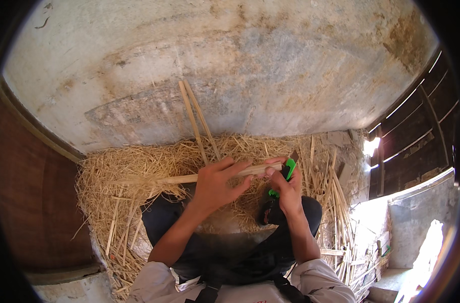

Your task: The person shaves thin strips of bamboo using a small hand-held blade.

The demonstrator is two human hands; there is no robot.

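My left hand (pixel 215 184) is over a long pale bamboo strip (pixel 179 179), its fingers curved onto it and its thumb just below. My right hand (pixel 285 189) grips a green-and-black knife (pixel 289 167) with the blade pointing up, and its thumb presses on the right end of the strip. The strip lies crosswise, with fine shavings around its left part. Two loose strips (pixel 192 113) stick up behind my left hand, reaching in front of the wall. My dark-clad knees are below my hands.
Straw and shavings (pixel 119 171) cover the ground around me. A stained wall (pixel 250 60) stands ahead, a brown wooden panel (pixel 43 192) at left. Piled strips (pixel 341 222) lie at right, beside dark slatted boards (pixel 412 126) and a bright opening at lower right.
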